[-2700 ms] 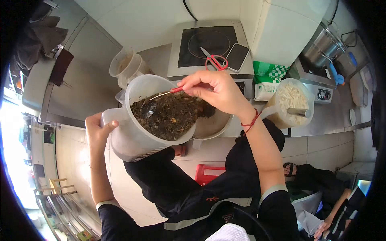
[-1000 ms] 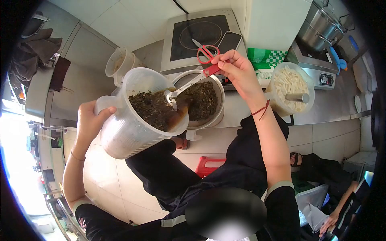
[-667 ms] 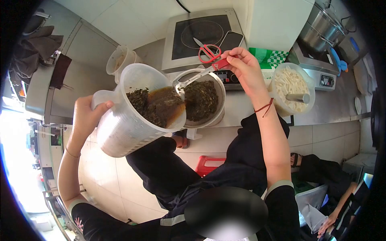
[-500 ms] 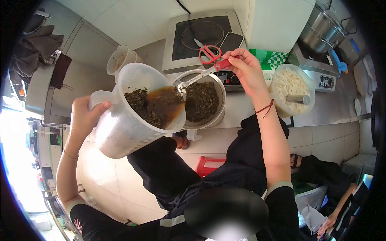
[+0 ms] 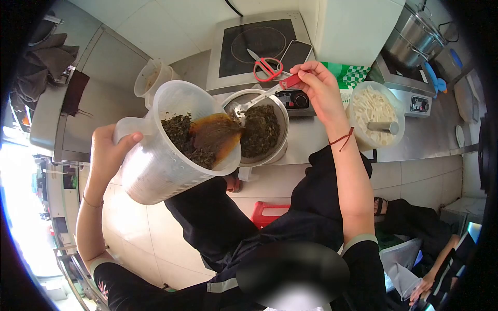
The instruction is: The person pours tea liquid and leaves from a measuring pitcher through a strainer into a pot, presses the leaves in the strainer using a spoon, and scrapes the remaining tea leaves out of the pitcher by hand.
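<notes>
My left hand (image 5: 111,147) is closed round the handle of a large translucent plastic pitcher (image 5: 155,176), tipped to the right. Inside it lie dark wet tea leaves (image 5: 179,135) and brown liquid (image 5: 218,132), which runs over the lip. Below the lip stands a round metal strainer (image 5: 282,111), heaped with more leaves (image 5: 262,129); the vessel under it is mostly hidden. In my right hand (image 5: 316,85) is the red handle of a metal spoon (image 5: 259,98). Its bowl sits at the pitcher's mouth, above the strainer, near the flowing liquid.
Red-handled scissors (image 5: 268,69) and a phone (image 5: 297,54) lie on the induction cooker (image 5: 223,78) behind. A tub of pale strips (image 5: 360,132) stands to the right, near a steel pot (image 5: 415,39). Another plastic jug (image 5: 148,80) is at the back left. Another person's hand (image 5: 423,287) shows lower right.
The pitcher's contents have slid further towards the lip, and more brown liquid spills over. The spoon's bowl has shifted slightly to the right. Both hands keep their hold.
</notes>
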### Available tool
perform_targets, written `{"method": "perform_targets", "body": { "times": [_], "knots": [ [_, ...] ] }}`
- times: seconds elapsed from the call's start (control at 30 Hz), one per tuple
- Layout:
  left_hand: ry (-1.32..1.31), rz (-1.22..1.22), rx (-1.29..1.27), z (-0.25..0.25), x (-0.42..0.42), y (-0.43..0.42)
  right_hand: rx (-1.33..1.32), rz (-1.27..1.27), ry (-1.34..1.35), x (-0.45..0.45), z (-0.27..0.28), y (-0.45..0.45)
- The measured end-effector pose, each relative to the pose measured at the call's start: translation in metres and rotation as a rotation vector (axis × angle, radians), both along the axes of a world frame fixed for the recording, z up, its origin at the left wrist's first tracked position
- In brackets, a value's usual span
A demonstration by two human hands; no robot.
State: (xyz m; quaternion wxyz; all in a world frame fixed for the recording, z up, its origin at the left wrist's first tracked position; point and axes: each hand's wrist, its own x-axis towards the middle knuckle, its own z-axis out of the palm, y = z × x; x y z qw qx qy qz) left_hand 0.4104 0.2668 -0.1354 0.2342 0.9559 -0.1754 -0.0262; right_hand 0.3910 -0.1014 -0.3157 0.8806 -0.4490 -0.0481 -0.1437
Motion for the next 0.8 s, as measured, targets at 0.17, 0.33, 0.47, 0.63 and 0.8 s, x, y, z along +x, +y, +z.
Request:
{"method": "perform_targets", "body": {
  "times": [0.17,0.33,0.47,0.63,0.8],
  "knots": [
    [-0.022,0.001,-0.020,-0.004,0.000,0.002,0.000,-0.023,0.045,0.001,-0.003,-0.001],
    [-0.007,-0.001,-0.056,-0.007,0.001,0.005,0.045,-0.026,0.076,0.001,-0.004,0.002],
    [-0.003,0.003,-0.068,-0.008,0.000,0.004,0.042,0.022,0.154,0.001,-0.002,0.009],
    [0.030,0.012,-0.105,-0.008,-0.003,0.002,-0.031,0.024,0.204,0.001,-0.002,0.015],
    [0.013,0.006,-0.096,-0.010,-0.001,0.001,-0.006,0.110,0.227,0.001,-0.004,0.018]
  ]
}}
